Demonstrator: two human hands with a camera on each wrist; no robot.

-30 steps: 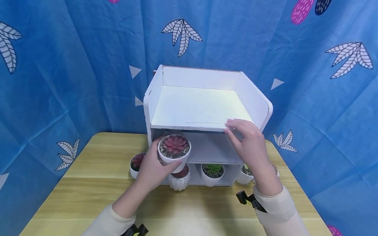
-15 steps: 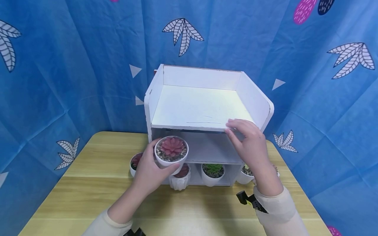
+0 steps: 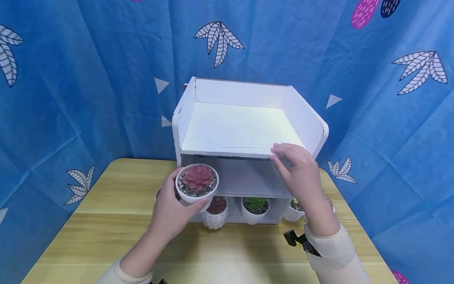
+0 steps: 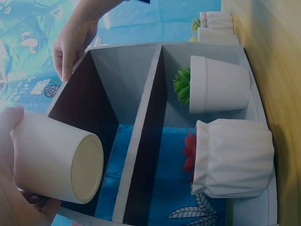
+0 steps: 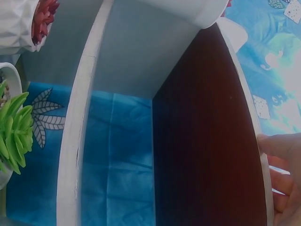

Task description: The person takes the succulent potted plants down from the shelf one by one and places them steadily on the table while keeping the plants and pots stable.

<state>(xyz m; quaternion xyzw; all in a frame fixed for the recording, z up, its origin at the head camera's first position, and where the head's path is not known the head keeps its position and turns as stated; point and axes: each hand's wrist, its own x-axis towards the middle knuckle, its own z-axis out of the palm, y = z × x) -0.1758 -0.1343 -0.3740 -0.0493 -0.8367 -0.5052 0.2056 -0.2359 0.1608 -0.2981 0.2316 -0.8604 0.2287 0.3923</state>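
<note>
A white pot with a red succulent (image 3: pixel 198 179) is in my left hand (image 3: pixel 170 213), which grips it around the side, in front of the upper left opening of a white shelf unit (image 3: pixel 244 126). In the left wrist view the underside of this white pot (image 4: pixel 87 168) faces the shelf, tilted. My right hand (image 3: pixel 299 169) pinches the front edge of the top board near its right end; in the right wrist view the right hand (image 5: pixel 284 174) has its thumb at that edge. The middle compartment (image 3: pixel 248 177) shows bare boards.
The lower level holds a red succulent in a ribbed white pot (image 3: pixel 215 219) and a green succulent (image 3: pixel 255 205). More pots stand right of the unit, including a white one (image 3: pixel 293 213). Another is mostly hidden behind my left hand. A patterned blue cloth (image 3: pixel 124 79) hangs behind.
My left hand has drawn the potted red succulent leftward and a little toward me, away from the opening, covering more of the pot at the left. My right hand keeps its place.
</note>
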